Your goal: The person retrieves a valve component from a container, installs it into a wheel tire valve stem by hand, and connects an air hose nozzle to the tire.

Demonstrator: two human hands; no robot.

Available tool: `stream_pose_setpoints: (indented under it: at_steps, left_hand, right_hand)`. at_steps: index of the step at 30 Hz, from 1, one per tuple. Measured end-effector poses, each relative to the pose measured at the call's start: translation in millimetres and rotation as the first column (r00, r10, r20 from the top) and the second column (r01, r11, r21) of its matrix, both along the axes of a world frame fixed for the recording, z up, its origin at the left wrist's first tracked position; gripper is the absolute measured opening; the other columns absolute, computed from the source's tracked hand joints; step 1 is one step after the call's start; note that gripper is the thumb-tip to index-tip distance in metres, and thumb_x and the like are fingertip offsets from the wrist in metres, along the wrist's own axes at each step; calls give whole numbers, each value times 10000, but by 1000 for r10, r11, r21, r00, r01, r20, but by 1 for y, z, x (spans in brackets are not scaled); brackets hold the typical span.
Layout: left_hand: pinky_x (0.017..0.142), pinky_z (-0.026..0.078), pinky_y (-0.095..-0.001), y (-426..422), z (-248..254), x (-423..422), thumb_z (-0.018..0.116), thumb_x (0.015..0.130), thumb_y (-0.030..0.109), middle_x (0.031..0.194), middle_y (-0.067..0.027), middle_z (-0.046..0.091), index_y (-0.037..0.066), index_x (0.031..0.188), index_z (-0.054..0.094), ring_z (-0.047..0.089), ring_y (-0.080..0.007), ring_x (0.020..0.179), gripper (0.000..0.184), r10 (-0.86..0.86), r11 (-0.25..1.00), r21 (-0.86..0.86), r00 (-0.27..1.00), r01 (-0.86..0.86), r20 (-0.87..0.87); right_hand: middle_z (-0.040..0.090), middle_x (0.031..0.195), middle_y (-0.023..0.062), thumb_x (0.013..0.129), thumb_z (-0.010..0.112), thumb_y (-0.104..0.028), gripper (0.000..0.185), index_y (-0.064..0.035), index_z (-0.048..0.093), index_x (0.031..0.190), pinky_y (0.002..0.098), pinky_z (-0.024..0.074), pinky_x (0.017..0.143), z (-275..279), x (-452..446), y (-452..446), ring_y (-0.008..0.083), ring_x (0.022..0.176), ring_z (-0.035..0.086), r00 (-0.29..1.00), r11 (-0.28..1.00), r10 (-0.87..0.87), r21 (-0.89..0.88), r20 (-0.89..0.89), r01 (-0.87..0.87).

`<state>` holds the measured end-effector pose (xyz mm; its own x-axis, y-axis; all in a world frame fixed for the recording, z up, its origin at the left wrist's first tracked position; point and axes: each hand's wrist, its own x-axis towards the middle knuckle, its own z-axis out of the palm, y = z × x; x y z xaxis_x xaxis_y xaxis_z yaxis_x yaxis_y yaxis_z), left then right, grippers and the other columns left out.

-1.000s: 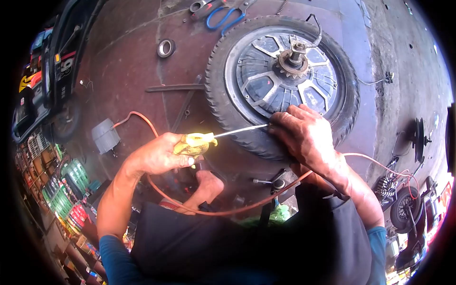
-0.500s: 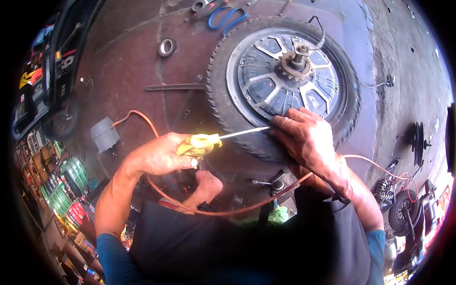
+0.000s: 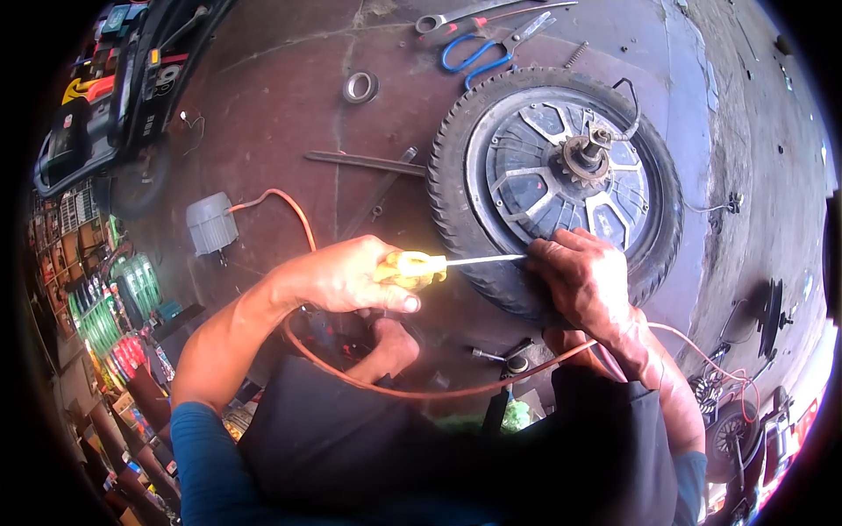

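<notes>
A screwdriver with a yellow handle (image 3: 412, 268) and a thin, bright shaft lies across the near side of a wheel, its shaft pointing right. My left hand (image 3: 346, 273) is wrapped round the handle. My right hand (image 3: 583, 272) is closed, with curled fingers at the far end of the shaft, over the tyre's near sidewall. Those fingers hide the shaft's tip and whatever they grip. The black knobbly tyre (image 3: 452, 188) is on a wheel lying flat, with a grey hub (image 3: 526, 188) and a toothed sprocket (image 3: 586, 162) on its axle facing up.
Blue-handled scissors (image 3: 478, 57), a tape roll (image 3: 360, 87) and a flat metal bar (image 3: 364, 163) lie beyond the wheel. A grey box-like unit (image 3: 212, 223) trails an orange hose (image 3: 438, 394) across my lap side. Sockets and a ratchet (image 3: 504, 355) sit near my feet.
The whole scene has shifted right and down in view. Both hands and the screwdriver sit slightly closer to the hub, and the shaft is more level. Both grips look the same.
</notes>
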<state>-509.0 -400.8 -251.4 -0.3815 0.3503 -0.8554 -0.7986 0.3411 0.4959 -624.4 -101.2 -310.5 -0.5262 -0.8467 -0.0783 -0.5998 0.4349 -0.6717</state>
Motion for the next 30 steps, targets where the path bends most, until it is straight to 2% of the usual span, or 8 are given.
stream_pose_setpoints:
  at_steps: [5,8,11,17,20,23,26,30]
  left_hand:
    - [871,494,-282,0,-5,1,805,874,140,1039,-1,690,11,1276,635,593,-91,957,455,-34,999,-39,998,32,-61]
    - [847,497,-284,0,-9,3,819,856,146,1003,5,691,9,1238,660,593,-89,920,436,-8,999,-37,999,6,-40]
    - [820,498,-281,3,0,-8,837,832,161,958,9,689,6,1201,681,590,-85,881,429,-93,991,-102,996,91,-12]
    - [795,496,-281,2,-5,-4,846,820,180,933,5,688,9,1183,692,584,-82,851,430,-59,994,-90,998,58,-16]
    - [703,472,-349,6,-1,-4,815,817,256,782,-50,663,-20,986,696,554,-136,731,345,11,998,-62,995,-17,-103]
    - [712,474,-349,6,1,-6,820,810,256,788,-52,665,-20,994,699,556,-137,739,353,-13,996,-88,995,5,-98]
    - [853,522,-287,2,-6,-3,844,815,166,1009,-35,746,1,1204,693,665,-99,929,449,-33,994,-106,999,32,-11]
    - [881,527,-292,1,-3,-8,835,815,149,1051,-60,754,-5,1210,689,686,-119,984,449,-67,992,-106,997,71,42]
  right_hand:
    - [564,712,64,795,752,-131,136,-102,728,925,415,483,597,2,-2,0,287,688,600,1000,1000,-9,-25,22,10]
    - [562,708,63,781,760,-124,152,-102,730,929,411,483,597,0,-2,2,285,679,597,999,999,-9,-43,33,10]
    - [562,706,61,772,766,-119,155,-100,727,921,409,484,597,-1,-3,3,281,670,594,998,999,-10,-52,59,13]
    - [562,703,57,778,765,-123,144,-103,723,915,401,485,593,-3,-3,5,273,664,593,999,999,1,-52,52,2]
    - [567,708,53,783,765,-127,148,-107,724,924,398,488,590,-1,-4,4,273,665,595,998,998,14,-57,57,-10]
    - [580,721,50,784,765,-129,150,-109,724,927,398,496,593,-5,-3,6,275,674,603,998,999,21,-43,56,-18]
    - [594,736,48,790,761,-132,139,-111,723,923,398,504,597,-4,-1,4,274,688,613,998,999,1,-50,58,2]
    - [601,752,43,791,747,-130,143,-116,714,930,400,512,603,-6,-2,4,271,701,621,998,999,18,-49,62,-15]
